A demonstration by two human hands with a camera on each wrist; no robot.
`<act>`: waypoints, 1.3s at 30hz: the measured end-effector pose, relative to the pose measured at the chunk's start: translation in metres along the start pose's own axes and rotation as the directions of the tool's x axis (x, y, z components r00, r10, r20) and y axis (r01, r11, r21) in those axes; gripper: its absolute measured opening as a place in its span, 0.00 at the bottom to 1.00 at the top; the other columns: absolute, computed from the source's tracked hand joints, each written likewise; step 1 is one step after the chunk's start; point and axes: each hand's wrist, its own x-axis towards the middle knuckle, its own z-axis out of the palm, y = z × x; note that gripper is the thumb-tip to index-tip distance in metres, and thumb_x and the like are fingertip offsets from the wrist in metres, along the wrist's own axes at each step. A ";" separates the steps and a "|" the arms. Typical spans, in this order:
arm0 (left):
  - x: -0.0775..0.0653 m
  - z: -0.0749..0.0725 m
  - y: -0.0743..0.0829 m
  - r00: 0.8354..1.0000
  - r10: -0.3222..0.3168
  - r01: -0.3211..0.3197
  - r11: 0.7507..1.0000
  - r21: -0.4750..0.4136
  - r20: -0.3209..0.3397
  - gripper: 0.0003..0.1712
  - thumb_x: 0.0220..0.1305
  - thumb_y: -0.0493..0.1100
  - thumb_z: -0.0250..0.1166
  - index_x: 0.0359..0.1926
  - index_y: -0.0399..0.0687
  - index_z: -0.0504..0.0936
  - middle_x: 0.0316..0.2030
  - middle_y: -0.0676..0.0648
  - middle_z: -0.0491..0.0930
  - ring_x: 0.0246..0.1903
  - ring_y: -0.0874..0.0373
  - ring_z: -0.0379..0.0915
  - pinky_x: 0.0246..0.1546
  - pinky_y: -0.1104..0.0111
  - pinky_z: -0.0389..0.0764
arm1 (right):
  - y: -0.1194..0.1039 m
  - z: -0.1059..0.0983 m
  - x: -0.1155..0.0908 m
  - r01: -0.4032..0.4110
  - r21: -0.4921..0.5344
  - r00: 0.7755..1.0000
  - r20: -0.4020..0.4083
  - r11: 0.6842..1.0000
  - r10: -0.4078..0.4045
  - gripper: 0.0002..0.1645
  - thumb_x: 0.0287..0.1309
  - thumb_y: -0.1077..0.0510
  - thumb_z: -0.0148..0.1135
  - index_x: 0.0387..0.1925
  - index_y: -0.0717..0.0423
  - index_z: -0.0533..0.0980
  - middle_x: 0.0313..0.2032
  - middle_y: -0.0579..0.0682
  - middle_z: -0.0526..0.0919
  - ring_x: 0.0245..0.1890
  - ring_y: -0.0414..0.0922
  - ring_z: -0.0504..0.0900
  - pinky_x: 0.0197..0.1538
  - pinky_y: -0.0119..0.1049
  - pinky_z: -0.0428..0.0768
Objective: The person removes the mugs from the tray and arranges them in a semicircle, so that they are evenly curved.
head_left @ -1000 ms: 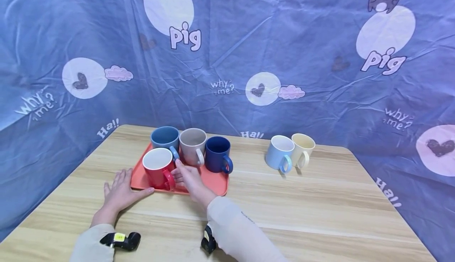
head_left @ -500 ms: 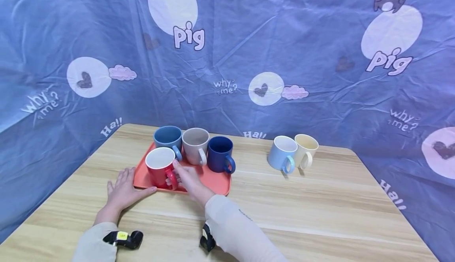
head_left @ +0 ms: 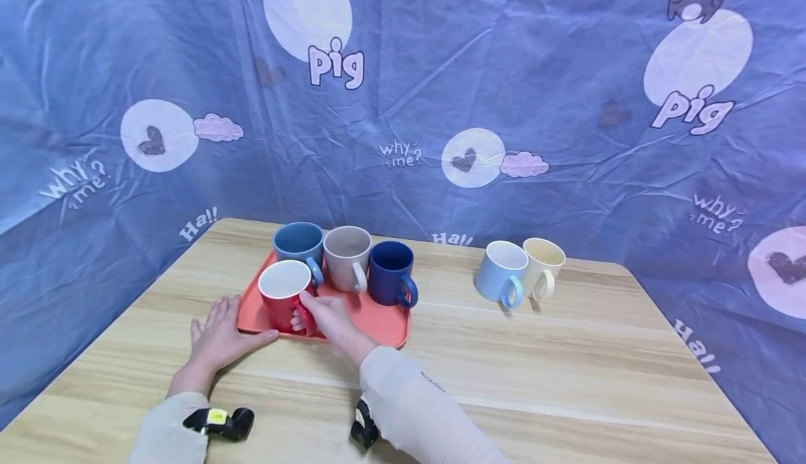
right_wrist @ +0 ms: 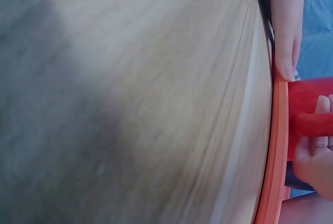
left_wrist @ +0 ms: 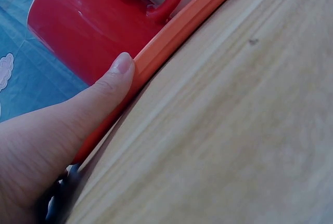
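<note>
A red mug [head_left: 280,306], white inside, stands upright at the front left of an orange tray [head_left: 384,322]. My right hand [head_left: 329,317] holds its handle, fingers passing through the loop and thumb on top. In the right wrist view, the fingertips [right_wrist: 321,104] show beside the red handle. My left hand [head_left: 217,338] lies spread at the tray's front left corner, its thumb [left_wrist: 117,73] straight against the front rim. Behind the red mug on the tray stand a teal-blue mug [head_left: 296,241], a grey mug [head_left: 343,261] and a navy mug [head_left: 384,278].
To the right on the wooden table [head_left: 535,366], a light blue mug [head_left: 494,275] and a cream mug [head_left: 541,261] stand close together. A blue printed cloth [head_left: 403,100] hangs behind the table and along its sides.
The fingers of my right hand have come in through the red mug's handle and gripped it. The head view has shifted a little; left hand and tray keep their places.
</note>
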 end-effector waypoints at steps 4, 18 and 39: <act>0.000 0.001 -0.001 1.000 0.002 -0.002 1.000 -0.006 -0.007 0.67 0.34 0.75 0.58 0.61 0.28 0.48 0.57 0.23 0.45 0.57 0.31 0.33 0.46 0.37 0.24 | 0.000 0.001 -0.003 0.014 -0.018 1.000 0.001 1.000 -0.014 0.22 0.57 0.51 0.52 0.31 0.71 0.75 0.21 0.53 0.79 0.21 0.45 0.80 0.33 0.34 0.78; 0.000 -0.001 0.002 1.000 -0.010 0.010 1.000 -0.002 -0.008 0.67 0.34 0.75 0.58 0.62 0.28 0.47 0.57 0.24 0.46 0.57 0.31 0.34 0.47 0.37 0.25 | 0.001 0.004 -0.002 0.002 -0.005 0.998 0.057 1.000 -0.002 0.20 0.59 0.55 0.49 0.30 0.72 0.75 0.20 0.51 0.78 0.19 0.39 0.79 0.34 0.34 0.78; 0.000 0.000 0.000 1.000 -0.018 0.018 1.000 -0.007 -0.007 0.68 0.33 0.75 0.58 0.62 0.29 0.47 0.58 0.24 0.44 0.58 0.32 0.33 0.47 0.38 0.24 | 0.000 0.011 -0.004 0.005 0.034 1.000 -0.016 0.999 -0.005 0.17 0.58 0.59 0.50 0.21 0.69 0.73 0.14 0.48 0.74 0.14 0.37 0.74 0.27 0.30 0.77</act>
